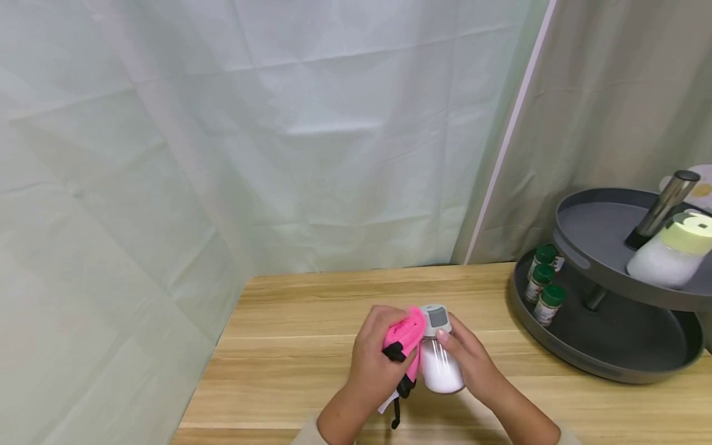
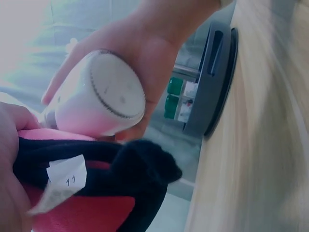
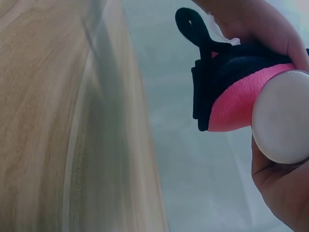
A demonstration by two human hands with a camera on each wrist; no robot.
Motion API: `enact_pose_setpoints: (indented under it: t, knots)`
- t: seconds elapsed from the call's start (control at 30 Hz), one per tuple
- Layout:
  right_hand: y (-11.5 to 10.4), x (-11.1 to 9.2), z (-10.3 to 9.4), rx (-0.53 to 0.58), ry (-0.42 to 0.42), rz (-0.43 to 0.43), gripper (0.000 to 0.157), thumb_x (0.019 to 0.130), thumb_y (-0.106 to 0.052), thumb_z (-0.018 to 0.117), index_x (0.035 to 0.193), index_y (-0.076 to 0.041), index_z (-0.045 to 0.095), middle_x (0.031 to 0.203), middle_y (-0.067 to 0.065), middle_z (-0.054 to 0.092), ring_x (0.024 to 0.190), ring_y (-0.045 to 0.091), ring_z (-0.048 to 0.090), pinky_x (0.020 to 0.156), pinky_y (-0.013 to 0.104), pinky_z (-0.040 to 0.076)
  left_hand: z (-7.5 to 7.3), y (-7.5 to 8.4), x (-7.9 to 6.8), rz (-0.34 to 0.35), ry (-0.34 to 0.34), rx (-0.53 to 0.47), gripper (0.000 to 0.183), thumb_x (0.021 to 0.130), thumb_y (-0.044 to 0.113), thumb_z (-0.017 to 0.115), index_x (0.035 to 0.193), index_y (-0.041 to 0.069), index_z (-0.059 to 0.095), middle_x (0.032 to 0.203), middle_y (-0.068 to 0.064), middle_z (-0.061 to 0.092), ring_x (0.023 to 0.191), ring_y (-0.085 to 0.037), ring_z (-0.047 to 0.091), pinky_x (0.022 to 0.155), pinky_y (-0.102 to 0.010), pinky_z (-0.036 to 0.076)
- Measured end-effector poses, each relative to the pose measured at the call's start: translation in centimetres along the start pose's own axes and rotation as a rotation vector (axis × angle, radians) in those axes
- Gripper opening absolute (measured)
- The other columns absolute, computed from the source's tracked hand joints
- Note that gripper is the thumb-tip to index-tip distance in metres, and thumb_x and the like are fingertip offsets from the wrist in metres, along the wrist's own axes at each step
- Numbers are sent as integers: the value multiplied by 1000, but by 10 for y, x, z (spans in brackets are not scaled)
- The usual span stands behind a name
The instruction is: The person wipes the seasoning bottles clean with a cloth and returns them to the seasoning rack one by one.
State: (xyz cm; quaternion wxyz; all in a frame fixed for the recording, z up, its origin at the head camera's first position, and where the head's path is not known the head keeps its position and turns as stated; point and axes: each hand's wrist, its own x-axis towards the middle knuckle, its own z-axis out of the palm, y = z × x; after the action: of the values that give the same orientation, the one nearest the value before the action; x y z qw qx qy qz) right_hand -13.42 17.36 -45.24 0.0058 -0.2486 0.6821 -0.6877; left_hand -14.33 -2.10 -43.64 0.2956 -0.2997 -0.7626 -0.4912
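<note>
My left hand point(image 1: 374, 357) grips a folded pink cloth point(image 1: 408, 334) with black edging, a black hanging loop and a white tag point(image 2: 67, 178) marked 11. The cloth presses against the side of a clear jar point(image 1: 442, 369) with a grey-white lid point(image 1: 436, 318) and white contents. My right hand point(image 1: 477, 364) holds this jar from its right side, thumb near the lid. In the left wrist view the round jar bottom faces the camera, raised off the wooden table. Both hands are close together over the table's front part.
A two-tier dark grey turntable rack point(image 1: 612, 364) stands at the right on the wooden table point(image 1: 289, 358). Several green-capped spice jars point(image 1: 549, 303) sit on its lower tier. A yellow-green-lidded jar point(image 1: 670, 250) is on the upper tier, beside the metal post point(image 1: 662, 210). Pale curtains point(image 1: 345, 136) hang behind.
</note>
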Motion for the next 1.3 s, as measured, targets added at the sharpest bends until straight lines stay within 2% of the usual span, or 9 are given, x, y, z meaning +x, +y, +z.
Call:
enact_pose_setpoints:
  t: [0.2, 0.47, 0.57, 0.73, 0.9, 1.03, 1.13, 1.2, 1.3]
  knots:
    - [2, 1, 1, 26, 21, -50, 40, 109, -11, 26, 146, -5, 42, 118, -12, 67, 101, 7, 67, 84, 28, 57, 6, 3, 0, 125, 14, 36, 49, 69, -4, 82, 111, 14, 65, 108, -4, 61, 97, -17, 63, 85, -26, 57]
    - [2, 2, 2, 61, 97, 55, 33, 110, -21, 26, 132, -26, 49, 105, -11, 67, 92, 7, 67, 77, 30, 57, 13, 5, -7, 170, -16, 80, 47, 70, 1, 83, 111, 16, 66, 109, -3, 60, 102, -16, 61, 88, -23, 54]
    - [2, 3, 1, 102, 138, 91, 30, 110, -24, 27, 127, -26, 51, 102, -10, 67, 89, 7, 67, 75, 29, 57, 15, 6, -11, 179, -40, 92, 47, 69, 2, 84, 110, 16, 66, 110, -2, 60, 103, -16, 60, 90, -22, 53]
    - [1, 7, -1, 163, 255, 166, 28, 111, -32, 29, 124, -20, 51, 99, -6, 67, 85, 8, 67, 71, 28, 57, 19, 7, -16, 220, -68, 118, 46, 70, 4, 83, 110, 18, 65, 109, 0, 61, 103, -14, 60, 91, -18, 51]
    - [-1, 10, 0, 193, 337, 229, 30, 110, -37, 31, 126, -17, 47, 99, -4, 65, 83, 9, 66, 68, 27, 57, 21, 4, -17, 258, -64, 123, 47, 69, 4, 83, 111, 18, 65, 108, -1, 61, 99, -14, 61, 89, -17, 51]
    - [-3, 11, 3, 153, 356, 288, 34, 110, -38, 32, 132, -14, 42, 100, -2, 63, 84, 10, 65, 69, 28, 56, 21, 1, -13, 236, -25, 123, 46, 69, 3, 83, 110, 17, 66, 105, -1, 62, 95, -15, 61, 86, -19, 52]
    - [-4, 11, 6, 97, 336, 347, 39, 109, -38, 33, 139, -14, 40, 106, 2, 60, 88, 14, 63, 72, 31, 55, 20, -2, -10, 197, -6, 117, 43, 72, 2, 81, 110, 16, 67, 104, -2, 61, 94, -15, 61, 84, -21, 54]
    - [-4, 11, 8, 70, 308, 388, 42, 109, -39, 34, 143, -15, 39, 112, 7, 59, 91, 17, 62, 73, 33, 54, 19, -4, -8, 160, -2, 114, 41, 73, 2, 81, 110, 15, 68, 103, -2, 60, 95, -15, 61, 83, -22, 55]
    - [-4, 9, 12, 41, 253, 431, 45, 108, -36, 30, 149, -17, 38, 124, 16, 55, 96, 20, 59, 76, 35, 52, 17, -6, -5, 63, -2, 105, 40, 75, 3, 82, 111, 16, 68, 105, -2, 61, 96, -15, 62, 82, -26, 56]
